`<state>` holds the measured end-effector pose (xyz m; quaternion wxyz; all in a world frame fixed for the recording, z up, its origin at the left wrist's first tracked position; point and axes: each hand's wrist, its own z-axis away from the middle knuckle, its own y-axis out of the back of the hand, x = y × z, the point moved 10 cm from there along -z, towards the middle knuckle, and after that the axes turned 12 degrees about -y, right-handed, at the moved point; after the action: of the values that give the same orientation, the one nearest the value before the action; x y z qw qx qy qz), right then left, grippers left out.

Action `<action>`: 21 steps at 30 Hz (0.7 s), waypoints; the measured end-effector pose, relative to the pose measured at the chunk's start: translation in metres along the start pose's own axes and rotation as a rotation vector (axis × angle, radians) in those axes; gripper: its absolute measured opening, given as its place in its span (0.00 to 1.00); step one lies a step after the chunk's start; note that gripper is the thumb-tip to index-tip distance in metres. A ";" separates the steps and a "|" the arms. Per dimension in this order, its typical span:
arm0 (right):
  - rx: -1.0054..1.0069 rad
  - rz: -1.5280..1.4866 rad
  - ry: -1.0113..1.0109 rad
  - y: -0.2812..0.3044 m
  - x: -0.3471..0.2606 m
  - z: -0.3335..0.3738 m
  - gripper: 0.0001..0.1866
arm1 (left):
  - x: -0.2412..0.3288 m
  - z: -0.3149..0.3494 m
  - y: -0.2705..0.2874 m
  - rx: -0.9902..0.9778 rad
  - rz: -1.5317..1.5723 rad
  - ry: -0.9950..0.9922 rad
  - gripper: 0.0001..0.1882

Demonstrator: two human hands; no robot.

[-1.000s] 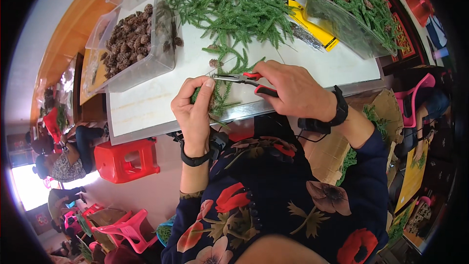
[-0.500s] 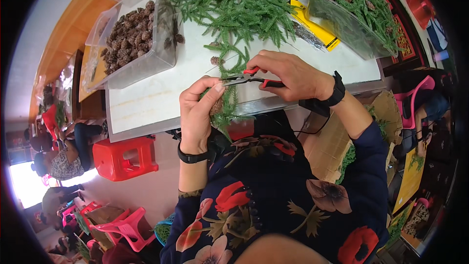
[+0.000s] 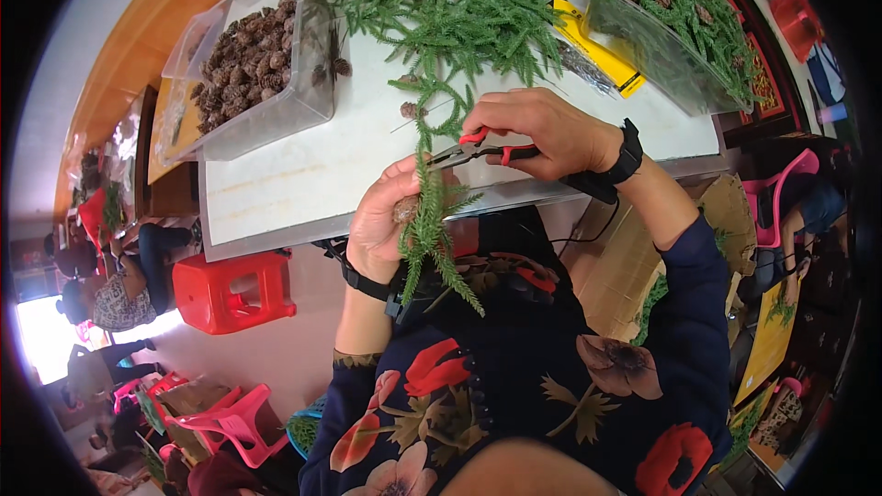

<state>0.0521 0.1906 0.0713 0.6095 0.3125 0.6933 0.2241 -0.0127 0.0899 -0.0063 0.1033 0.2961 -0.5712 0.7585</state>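
My left hand is closed around a green artificial pine sprig, whose tips hang past the table's edge. A brown pine cone sits against the palm, partly covered by the needles. My right hand grips a pair of pliers with red and black handles. The jaws point left and reach the sprig's stem beside my left fingertips; what they pinch, if anything, is hidden. Just beyond, on the white table, lies a small pine cone with a thin wire.
A clear bin of pine cones stands at the left. Loose green sprigs are heaped at the back. To the right lie a yellow package and a clear bin of sprigs. A red stool is at lower left; people work nearby.
My left hand has turned, so the sprig now hangs in front of its fingers with its tips spread downward. The pliers have tilted slightly and stay near the stem.
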 end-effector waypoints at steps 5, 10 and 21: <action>-0.032 0.088 -0.236 -0.006 0.010 0.011 0.18 | 0.021 -0.009 0.022 -0.034 -0.276 -0.134 0.08; 0.014 0.076 -0.340 -0.009 0.017 0.022 0.17 | 0.057 0.002 -0.009 0.072 -0.941 -0.566 0.05; 0.105 0.107 -0.079 0.006 -0.007 0.015 0.18 | 0.010 -0.002 0.008 0.055 -0.315 -0.120 0.03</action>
<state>0.0680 0.1889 0.0785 0.6064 0.3892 0.6618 0.2069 -0.0258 0.0877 -0.0075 0.1785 0.4292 -0.5020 0.7293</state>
